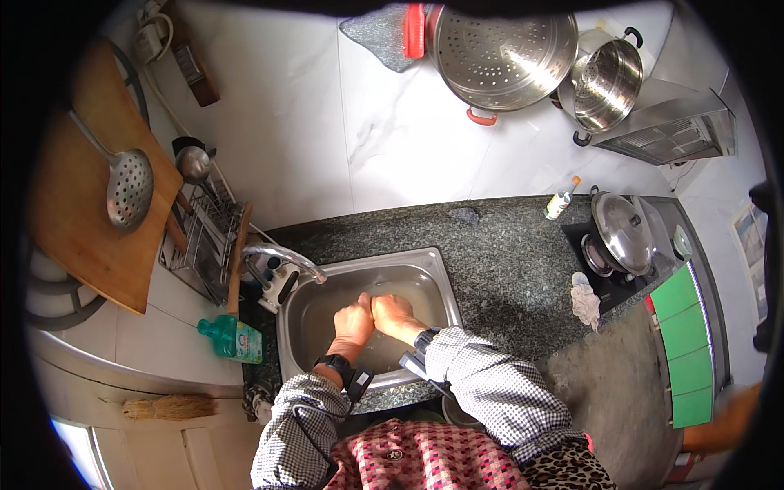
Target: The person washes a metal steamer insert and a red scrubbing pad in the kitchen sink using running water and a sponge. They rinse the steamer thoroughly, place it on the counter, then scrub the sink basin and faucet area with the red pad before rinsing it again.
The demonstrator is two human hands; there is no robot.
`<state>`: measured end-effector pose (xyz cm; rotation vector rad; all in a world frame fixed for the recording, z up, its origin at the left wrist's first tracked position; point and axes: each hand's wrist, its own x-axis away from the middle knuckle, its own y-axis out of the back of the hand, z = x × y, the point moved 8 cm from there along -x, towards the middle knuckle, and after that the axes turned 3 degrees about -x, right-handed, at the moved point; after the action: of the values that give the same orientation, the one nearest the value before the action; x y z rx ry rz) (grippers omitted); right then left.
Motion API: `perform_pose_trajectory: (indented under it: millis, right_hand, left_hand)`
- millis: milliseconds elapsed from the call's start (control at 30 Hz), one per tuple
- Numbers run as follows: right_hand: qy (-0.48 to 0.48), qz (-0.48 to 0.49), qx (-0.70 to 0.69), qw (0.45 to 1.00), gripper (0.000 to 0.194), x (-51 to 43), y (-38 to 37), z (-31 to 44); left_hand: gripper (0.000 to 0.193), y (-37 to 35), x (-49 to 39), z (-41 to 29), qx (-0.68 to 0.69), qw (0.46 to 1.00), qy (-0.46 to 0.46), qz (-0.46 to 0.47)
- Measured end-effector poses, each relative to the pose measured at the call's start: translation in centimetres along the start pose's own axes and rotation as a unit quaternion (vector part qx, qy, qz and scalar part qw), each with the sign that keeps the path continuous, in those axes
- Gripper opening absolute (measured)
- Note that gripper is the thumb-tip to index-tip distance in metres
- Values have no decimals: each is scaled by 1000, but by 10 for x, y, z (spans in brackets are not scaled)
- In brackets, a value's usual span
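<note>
Both my hands are over a stainless steel sink (451, 294) with cloudy water (324, 318) in its bottom. My left hand (354, 321) is curled into a fist, its knuckles against my right hand (392, 313). The right one is curled as well. Their palms face away from me, so whether anything lies inside the fingers is hidden. A chrome faucet (288, 252) arches over the left rim of the basin, with no stream of water visible from its spout. Black straps with small devices sit on both wrists.
A green detergent bottle (236, 340) stands left of the sink. On the right are a cloth (585, 303), a glass bottle (560, 203) and a lidded pan (621, 233) on a gas stove. Knives fill a wall rack (208, 242); a skimmer (130, 190) hangs over a wooden board.
</note>
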<state>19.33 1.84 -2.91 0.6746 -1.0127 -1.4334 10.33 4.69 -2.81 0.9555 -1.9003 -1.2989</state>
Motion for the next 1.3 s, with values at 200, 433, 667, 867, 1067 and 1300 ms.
perform_pose_trajectory:
  millis: [200, 433, 667, 867, 1067, 1300]
  right_hand:
    - [52, -6, 26, 998, 21, 7, -4, 3]
    - [310, -117, -2, 944, 40, 52, 21, 37]
    - [381, -76, 80, 918, 14, 47, 22, 52]
    - [339, -80, 177, 920, 9, 34, 17, 52]
    - [252, -32, 155, 955, 11, 18, 13, 37]
    - [137, -67, 52, 987, 12, 17, 26, 17]
  left_hand:
    - [32, -9, 8, 6, 134, 989, 47, 29]
    - [14, -46, 22, 19, 532, 783, 116, 301]
    - [15, -41, 51, -3, 637, 649, 62, 411]
    - [10, -21, 39, 2, 485, 809, 52, 327]
    - [29, 6, 20, -17, 173, 977, -35, 118]
    - [36, 12, 13, -10, 109, 990, 76, 57]
